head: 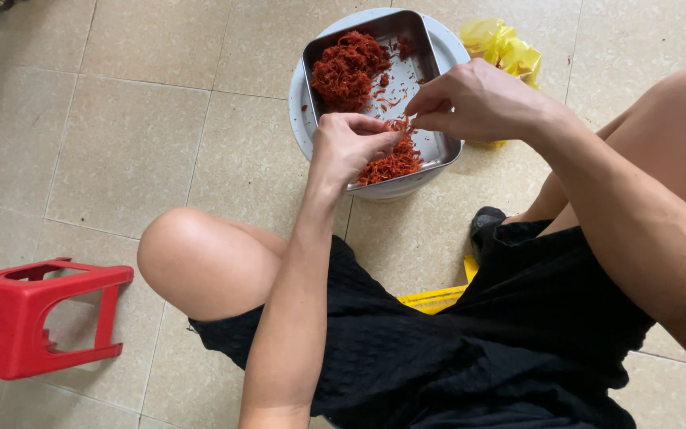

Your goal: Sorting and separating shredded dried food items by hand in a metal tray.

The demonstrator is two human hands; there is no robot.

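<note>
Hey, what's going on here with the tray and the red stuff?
A seated person works over a rectangular metal tray resting on a round grey tub. Both hands, left hand and right hand, pinch at red shredded strands near the tray's front edge. A larger red heap sits at the back.

1. A square metal tray (430,79) rests on top of a round white plastic bucket (303,119), which stands on the tiled floor (121,135).
2. Shredded red strands (347,70) lie in the tray, one heap at its far corner, another at its near edge.
3. A crumpled yellow plastic bag (502,46) lies right of the bucket.
4. A red plastic stool (33,318) lies tipped over at near left.
5. Both hands, the left hand (347,147) and right hand (478,103), meet over the tray's near heap.
</note>
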